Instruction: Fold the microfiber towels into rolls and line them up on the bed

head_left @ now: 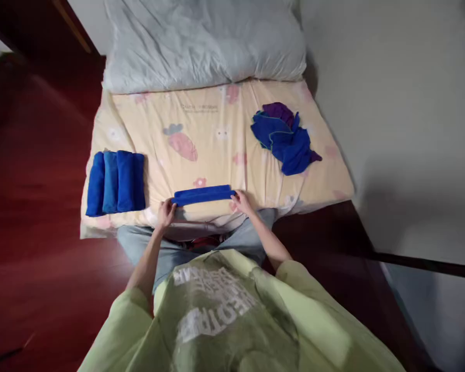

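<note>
A blue towel, folded or rolled into a long narrow bar, lies crosswise on the bed just above the lower middle of the frame, close to the near edge of the mattress. The left hand closes on its left end and the right hand on its right end, fingers curled over the cloth, so the bar is held at both tips and kept straight and level; that grip looks suited to keeping the layers from springing apart. Both arms reach forward from a pale green shirt that fills the bottom of the frame, with jeans showing between it and the bed. At middle left, near the left edge of the mattress, four blue rolls lie side by side and touching, their long sides running away from the viewer, a tidy row set well apart from the towel in hand. At upper right of the bed a loose pile of blue cloths, with a purple one showing at its top and lower right, lies crumpled and unsorted, also well apart from the hands. The sheet is pale yellow with a carrot print, and a grey pillow lies across the head of the bed at the top. Dark red floor runs down the left side, and a plain wall stands at right.
</note>
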The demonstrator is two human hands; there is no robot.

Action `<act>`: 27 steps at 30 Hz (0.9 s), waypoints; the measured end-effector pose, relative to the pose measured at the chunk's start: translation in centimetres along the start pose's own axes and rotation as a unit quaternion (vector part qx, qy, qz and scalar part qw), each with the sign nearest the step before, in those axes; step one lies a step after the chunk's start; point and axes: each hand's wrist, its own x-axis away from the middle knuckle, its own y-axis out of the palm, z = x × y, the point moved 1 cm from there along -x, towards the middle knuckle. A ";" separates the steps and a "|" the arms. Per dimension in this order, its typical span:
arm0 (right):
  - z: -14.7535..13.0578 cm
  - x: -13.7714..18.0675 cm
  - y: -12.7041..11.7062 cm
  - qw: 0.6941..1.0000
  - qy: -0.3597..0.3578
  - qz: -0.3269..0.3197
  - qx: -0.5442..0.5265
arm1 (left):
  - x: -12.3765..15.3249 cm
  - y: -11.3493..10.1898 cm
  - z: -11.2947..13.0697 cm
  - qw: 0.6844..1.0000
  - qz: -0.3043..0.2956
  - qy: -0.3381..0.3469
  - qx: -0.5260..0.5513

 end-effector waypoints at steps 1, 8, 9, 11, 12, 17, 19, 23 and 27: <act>-0.1 -0.3 0.0 1.000 0.004 0.008 -0.005 | -0.4 0.0 0.1 1.000 0.005 -0.008 0.002; -1.2 -2.8 0.2 0.997 0.063 0.029 -0.034 | -2.8 0.1 1.4 0.995 0.013 -0.086 0.043; -1.4 -3.1 0.2 0.996 0.068 0.031 -0.037 | -3.0 0.0 1.6 0.994 0.014 -0.096 0.044; -1.7 -3.4 0.1 0.996 0.070 0.033 -0.039 | -3.3 -0.1 2.0 0.993 0.020 -0.114 0.035; -1.9 -3.4 0.1 0.996 0.069 0.033 -0.036 | -3.5 -0.1 2.2 0.992 0.022 -0.122 0.028; -2.9 -3.0 -0.3 0.998 0.055 0.025 0.028 | -3.6 0.2 2.8 0.991 0.030 -0.127 -0.033; -3.4 -2.7 -0.4 0.996 0.035 0.036 0.078 | -3.4 0.3 3.0 0.989 0.070 -0.096 -0.083; -4.5 -2.0 -0.7 0.978 -0.069 0.039 0.194 | -2.7 0.4 3.5 0.980 0.092 0.056 -0.165; -5.0 -1.5 -0.9 0.953 -0.147 -0.038 0.262 | -2.3 0.2 3.8 0.961 -0.010 0.191 -0.199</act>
